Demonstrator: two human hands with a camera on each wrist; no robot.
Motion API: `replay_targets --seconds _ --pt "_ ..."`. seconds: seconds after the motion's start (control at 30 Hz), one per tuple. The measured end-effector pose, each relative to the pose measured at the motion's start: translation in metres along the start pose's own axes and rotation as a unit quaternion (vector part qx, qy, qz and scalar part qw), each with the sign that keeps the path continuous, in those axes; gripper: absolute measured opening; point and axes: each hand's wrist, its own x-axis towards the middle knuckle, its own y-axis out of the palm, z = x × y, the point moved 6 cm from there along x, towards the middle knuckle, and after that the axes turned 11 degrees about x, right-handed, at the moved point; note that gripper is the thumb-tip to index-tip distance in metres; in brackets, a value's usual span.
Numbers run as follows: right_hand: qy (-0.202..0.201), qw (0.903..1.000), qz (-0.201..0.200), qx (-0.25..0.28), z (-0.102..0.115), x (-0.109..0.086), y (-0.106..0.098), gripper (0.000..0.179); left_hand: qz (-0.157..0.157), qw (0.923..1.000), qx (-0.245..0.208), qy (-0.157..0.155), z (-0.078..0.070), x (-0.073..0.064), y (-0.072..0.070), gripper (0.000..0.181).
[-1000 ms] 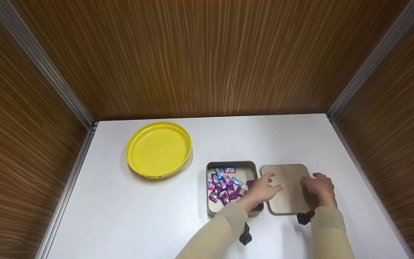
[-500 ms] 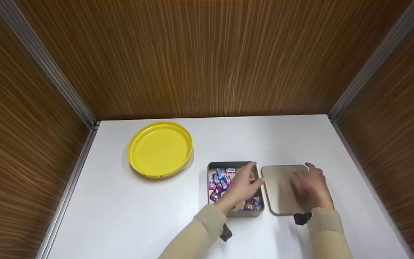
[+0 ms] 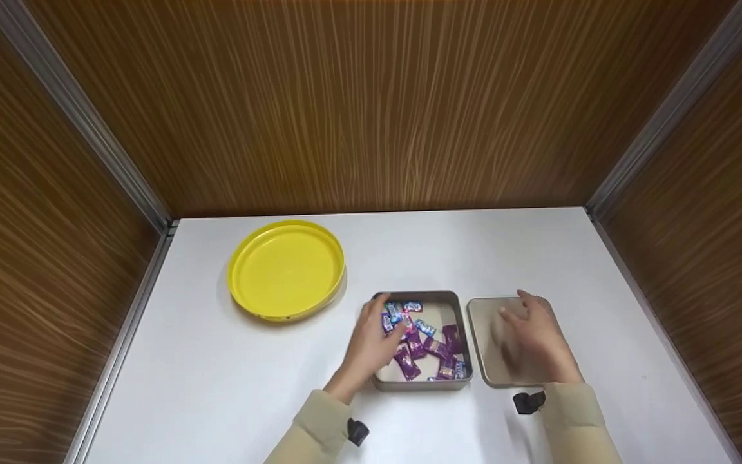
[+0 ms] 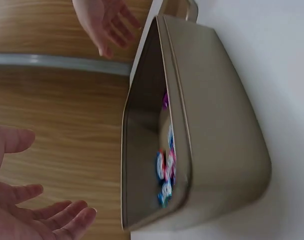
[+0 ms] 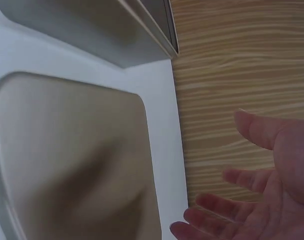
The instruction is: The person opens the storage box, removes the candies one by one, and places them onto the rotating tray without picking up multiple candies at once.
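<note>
My left hand (image 3: 369, 341) hovers over the left side of a square metal tin (image 3: 422, 385), its fingers spread and holding nothing. Inside the tin lie several wrapped candies (image 3: 435, 348) in purple, blue and pink; the hand hides some of them in the head view. In the left wrist view the tin's side wall (image 4: 217, 115) and a few candies (image 4: 167, 172) show, with the left hand (image 4: 36, 210) apart from the rim. Over the flat tin lid (image 3: 490, 361), right of the tin, my right hand (image 3: 538, 335) is raised with relaxed fingers and nothing in it.
A round yellow tray (image 3: 287, 270) rests toward the back left of the white table (image 3: 216, 386). Wood-grain panels (image 3: 371, 109) enclose the table at the back and both sides. A narrow gap separates the lid from the tin.
My left hand has moved left across the tin, from its right edge to its left side. The right hand has shifted a little left over the lid. Tin, lid and tray stay put.
</note>
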Motion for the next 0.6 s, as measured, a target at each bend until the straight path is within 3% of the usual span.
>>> replay_targets --seconds 0.27,0.4,0.6 --pt "-0.032 0.9988 0.027 0.027 0.011 -0.006 0.024 0.070 -0.044 0.9977 -0.011 -0.049 0.045 -0.006 -0.026 0.059" --pt "-0.048 0.9976 0.030 0.039 0.012 -0.007 0.038 0.067 -0.028 0.9959 -0.028 -0.081 0.063 -0.007 -0.024 0.058" --pt "-0.042 0.9927 0.052 0.101 0.010 -0.010 0.060 0.065 0.025 0.9899 -0.065 -0.123 0.080 -0.011 -0.008 0.057"
